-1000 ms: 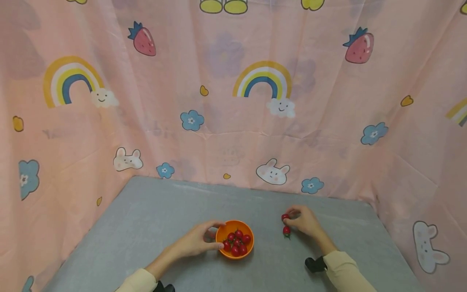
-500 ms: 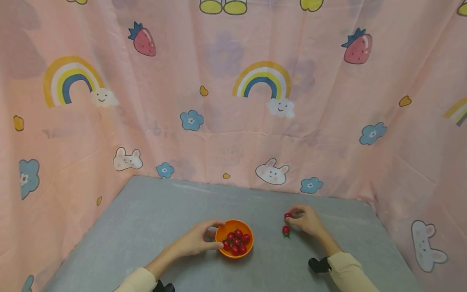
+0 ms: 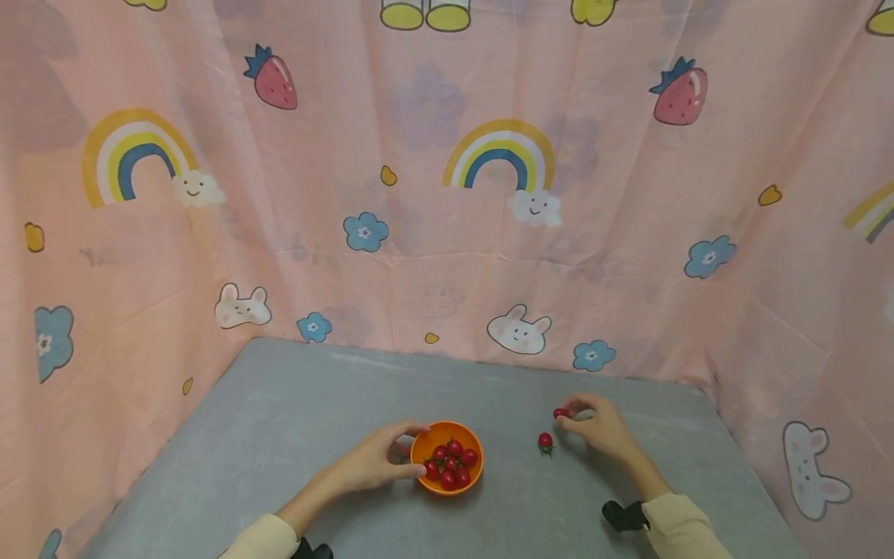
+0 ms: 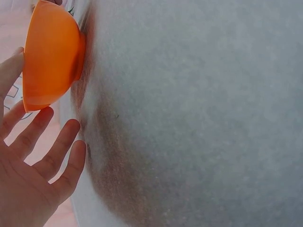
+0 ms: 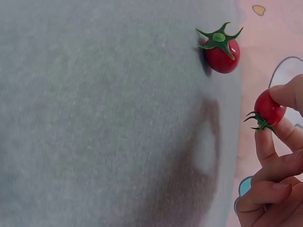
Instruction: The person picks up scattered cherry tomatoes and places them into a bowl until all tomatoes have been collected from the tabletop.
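Note:
An orange bowl [image 3: 447, 494] stands on the grey table with several red cherry tomatoes [image 3: 450, 463] inside. My left hand [image 3: 373, 458] holds the bowl's left side, thumb and forefinger spread along the rim; in the left wrist view the other fingers [image 4: 61, 151] extend beside it. To the right, my right hand [image 3: 597, 425] pinches one cherry tomato [image 5: 270, 108] between thumb and fingers, its green stem end showing in the right wrist view. That tomato is raised off the table. Another cherry tomato [image 3: 545, 441] lies on the table just left of this hand.
A grey cloth-like surface covers the table [image 3: 335, 388]. Behind and at both sides hangs a pink curtain [image 3: 419, 295] printed with rainbows, rabbits and flowers. Black straps [image 3: 625, 515] sit at the wrists by the beige sleeves.
My right hand has moved slightly right with the pinched tomato, away from the one lying on the table. My left hand and the bowl have stayed in place.

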`<state>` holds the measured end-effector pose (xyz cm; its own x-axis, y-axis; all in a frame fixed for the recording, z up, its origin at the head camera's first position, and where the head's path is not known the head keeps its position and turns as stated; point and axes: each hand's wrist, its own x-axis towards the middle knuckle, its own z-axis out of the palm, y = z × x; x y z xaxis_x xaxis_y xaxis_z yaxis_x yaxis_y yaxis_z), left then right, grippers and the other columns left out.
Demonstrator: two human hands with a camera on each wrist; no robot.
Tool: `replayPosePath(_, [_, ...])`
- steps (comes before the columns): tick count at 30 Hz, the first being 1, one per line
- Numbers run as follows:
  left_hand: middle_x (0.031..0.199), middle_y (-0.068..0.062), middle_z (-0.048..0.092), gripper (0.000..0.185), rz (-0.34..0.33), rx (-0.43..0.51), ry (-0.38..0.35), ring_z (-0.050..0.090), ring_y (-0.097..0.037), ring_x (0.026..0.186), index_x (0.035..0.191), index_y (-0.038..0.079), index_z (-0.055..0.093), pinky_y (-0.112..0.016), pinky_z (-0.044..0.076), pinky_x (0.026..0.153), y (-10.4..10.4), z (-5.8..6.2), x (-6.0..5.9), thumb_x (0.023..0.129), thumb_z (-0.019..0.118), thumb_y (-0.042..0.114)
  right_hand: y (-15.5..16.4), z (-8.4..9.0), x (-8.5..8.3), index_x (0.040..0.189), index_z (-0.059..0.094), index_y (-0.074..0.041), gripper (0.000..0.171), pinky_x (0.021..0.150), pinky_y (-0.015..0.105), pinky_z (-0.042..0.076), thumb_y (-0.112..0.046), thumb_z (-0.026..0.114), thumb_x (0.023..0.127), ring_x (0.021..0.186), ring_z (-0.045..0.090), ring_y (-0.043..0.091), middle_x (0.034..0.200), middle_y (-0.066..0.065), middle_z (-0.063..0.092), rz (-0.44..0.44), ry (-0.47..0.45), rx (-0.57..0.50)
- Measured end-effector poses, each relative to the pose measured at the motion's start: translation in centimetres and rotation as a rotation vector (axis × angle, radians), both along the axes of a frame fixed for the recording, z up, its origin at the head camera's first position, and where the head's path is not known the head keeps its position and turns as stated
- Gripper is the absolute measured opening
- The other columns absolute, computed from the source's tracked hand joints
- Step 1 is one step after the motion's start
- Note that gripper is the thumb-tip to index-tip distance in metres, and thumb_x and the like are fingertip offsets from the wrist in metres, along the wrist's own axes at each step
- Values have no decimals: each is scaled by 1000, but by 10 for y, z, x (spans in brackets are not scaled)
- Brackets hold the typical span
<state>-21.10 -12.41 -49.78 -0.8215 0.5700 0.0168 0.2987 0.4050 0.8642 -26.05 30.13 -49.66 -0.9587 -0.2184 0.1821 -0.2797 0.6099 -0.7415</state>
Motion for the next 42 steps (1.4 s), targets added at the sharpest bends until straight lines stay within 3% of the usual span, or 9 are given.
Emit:
replayPosePath(15, [141, -4, 57, 56, 0, 13, 2, 64, -23, 110, 141, 13, 55, -37, 56, 88, 0, 0, 1, 92, 79, 23, -19, 13, 8, 98, 72, -10, 12, 77, 35, 52, -18, 79, 91, 93, 57, 27, 92, 1, 66, 15, -40, -17])
replayPosePath(26, [141, -4, 57, 55, 1, 25, 9, 65, -25, 111, 141, 13, 56, -37, 56, 89, 0, 1, 1, 93, 78, 25, -34, 17, 13, 98, 73, -12, 12, 82, 43, 50, -20, 79, 92, 95, 59, 25, 93, -2, 67, 87, -10, -38])
replayPosePath(31, [141, -4, 57, 54, 1, 18, 8, 65, -24, 111, 141, 13, 56, -37, 56, 89, -1, 0, 0, 93, 78, 26, -46, 20, 14, 98, 73, -13, 12, 77, 37, 51, -20, 80, 91, 95, 59, 29, 94, -2, 67, 88, -28, -38])
replayPosePath(37, [141, -4, 57, 54, 4, 7, 5, 65, -24, 111, 141, 14, 56, -35, 56, 89, -2, -2, -1, 93, 78, 27, -64, 23, 15, 97, 73, -13, 13, 54, 26, 44, -20, 80, 90, 74, 55, 25, 93, 0, 66, 101, -51, -42])
replayPosePath(42, [141, -5, 57, 54, 2, 3, 7, 65, -23, 111, 141, 13, 56, -34, 56, 88, -1, -2, -1, 93, 78, 27, -77, 24, 15, 97, 73, -14, 13, 50, 24, 37, -21, 81, 89, 60, 47, 19, 93, -1, 66, 141, -32, -48])
